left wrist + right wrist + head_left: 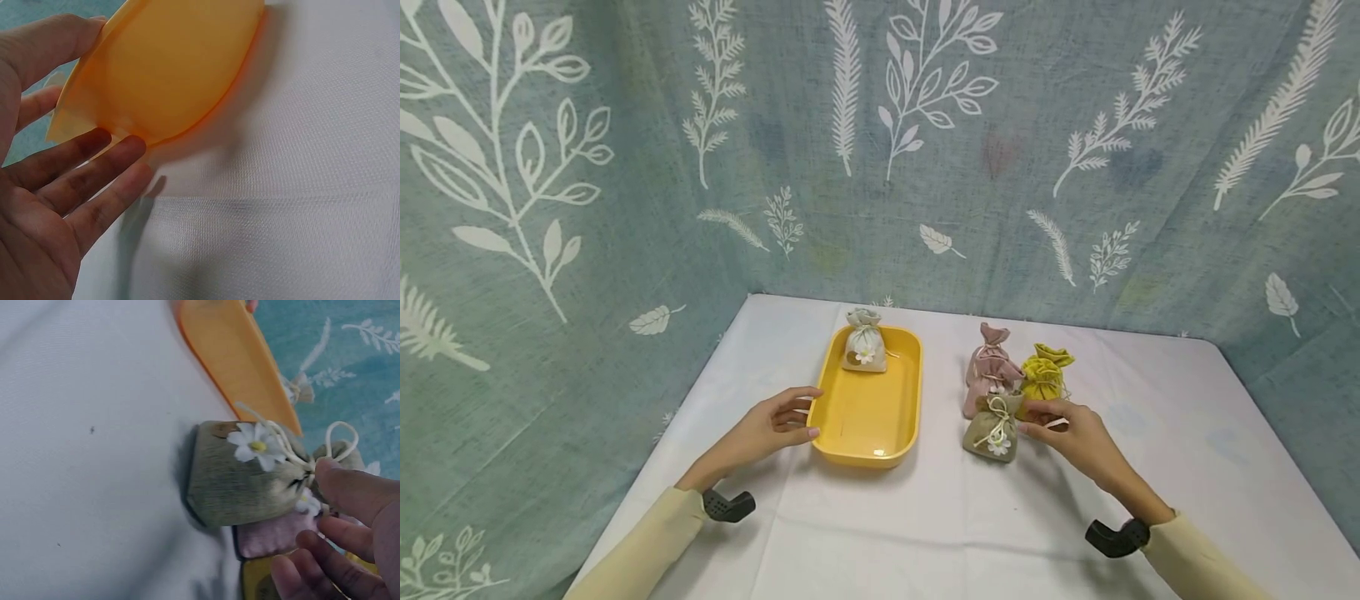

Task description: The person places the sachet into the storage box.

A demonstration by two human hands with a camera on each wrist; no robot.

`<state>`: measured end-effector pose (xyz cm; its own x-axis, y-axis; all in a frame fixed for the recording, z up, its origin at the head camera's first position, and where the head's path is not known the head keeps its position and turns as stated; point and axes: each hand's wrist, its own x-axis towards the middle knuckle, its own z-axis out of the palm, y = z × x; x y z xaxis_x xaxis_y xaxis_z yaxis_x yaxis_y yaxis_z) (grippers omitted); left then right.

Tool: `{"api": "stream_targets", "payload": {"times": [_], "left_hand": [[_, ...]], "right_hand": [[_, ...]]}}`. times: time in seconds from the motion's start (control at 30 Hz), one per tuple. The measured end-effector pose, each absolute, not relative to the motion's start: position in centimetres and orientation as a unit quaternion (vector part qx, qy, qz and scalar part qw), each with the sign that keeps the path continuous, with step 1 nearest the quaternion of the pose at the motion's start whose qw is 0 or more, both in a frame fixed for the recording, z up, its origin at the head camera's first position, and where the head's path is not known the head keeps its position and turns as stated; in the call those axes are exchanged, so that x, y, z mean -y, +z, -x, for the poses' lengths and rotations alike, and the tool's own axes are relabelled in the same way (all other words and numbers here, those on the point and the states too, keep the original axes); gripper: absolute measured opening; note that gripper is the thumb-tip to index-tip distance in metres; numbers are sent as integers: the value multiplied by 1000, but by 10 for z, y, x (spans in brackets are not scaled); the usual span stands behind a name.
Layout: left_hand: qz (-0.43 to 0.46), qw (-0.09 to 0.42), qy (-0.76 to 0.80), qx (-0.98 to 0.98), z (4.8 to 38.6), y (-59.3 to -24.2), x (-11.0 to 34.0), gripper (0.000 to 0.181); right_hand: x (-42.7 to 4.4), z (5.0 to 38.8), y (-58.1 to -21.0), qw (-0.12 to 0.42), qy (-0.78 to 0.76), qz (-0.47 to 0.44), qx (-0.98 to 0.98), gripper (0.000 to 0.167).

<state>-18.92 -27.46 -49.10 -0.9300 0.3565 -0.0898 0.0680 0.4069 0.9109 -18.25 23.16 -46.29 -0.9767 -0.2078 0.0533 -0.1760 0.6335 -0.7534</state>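
A yellow tray (868,417) holds a pale drawstring pouch (865,346) with a white flower at its far end. My left hand (777,421) touches the tray's left rim, its fingers extended loosely along the outer wall (175,69). On the right, my right hand (1071,429) pinches the tied neck of a grey-green drawstring pouch (240,475) between thumb and forefinger. This pouch has a cream cord and a white flower, and overlaps a pink pouch behind it. The other right fingers (306,569) curve loosely beside it.
Two pink pouches (981,375) and at least one yellow-green pouch (1042,375) stand close behind the right hand. White cloth (880,558) covers the table. A blue-green leaf-patterned curtain (865,208) hangs along the back and sides.
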Motion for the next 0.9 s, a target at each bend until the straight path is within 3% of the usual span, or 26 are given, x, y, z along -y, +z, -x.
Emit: {"api": "stream_targets", "payload": {"times": [0.57,0.9], "left_hand": [[-123,132,530,-829,190,-491,273,71],[-128,135,525,-831,191,-490,275,71]], "right_hand": [[-219,183,-481,37,-457,113,-882,49],[-205,184,-493,-17,-460,131,-878,21]]}}
